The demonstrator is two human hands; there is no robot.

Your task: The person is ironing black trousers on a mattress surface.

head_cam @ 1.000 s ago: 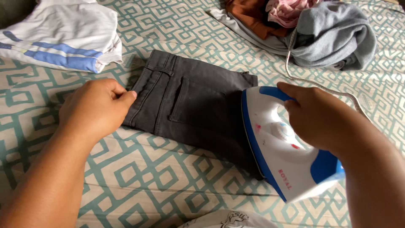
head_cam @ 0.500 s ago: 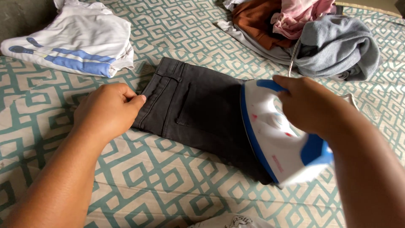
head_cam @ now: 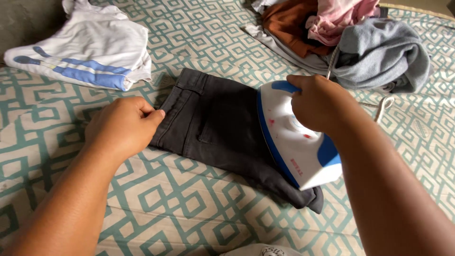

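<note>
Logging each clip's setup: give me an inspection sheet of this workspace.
Surface: patterned teal and cream sheet.
Job's things: white and blue iron resting on folded dark grey jeans.
Clutter: folded white and blue shirt far left; clothes pile far right.
Grips: left hand pinches the jeans' waistband edge; right hand grasps the iron's handle.
Cables: cord trails right of the iron.
Surroundings: nothing seen.

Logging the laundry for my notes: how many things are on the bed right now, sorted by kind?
Irons: 1, the white and blue iron, held by the right hand.
Dark jeans: 1, the jeans, pinned at the waist edge by the left hand.
Folded white and blue shirt: 1.
Crumpled clothes in the pile: at least 3, brown, pink, grey.
Total: at least 6.
</note>
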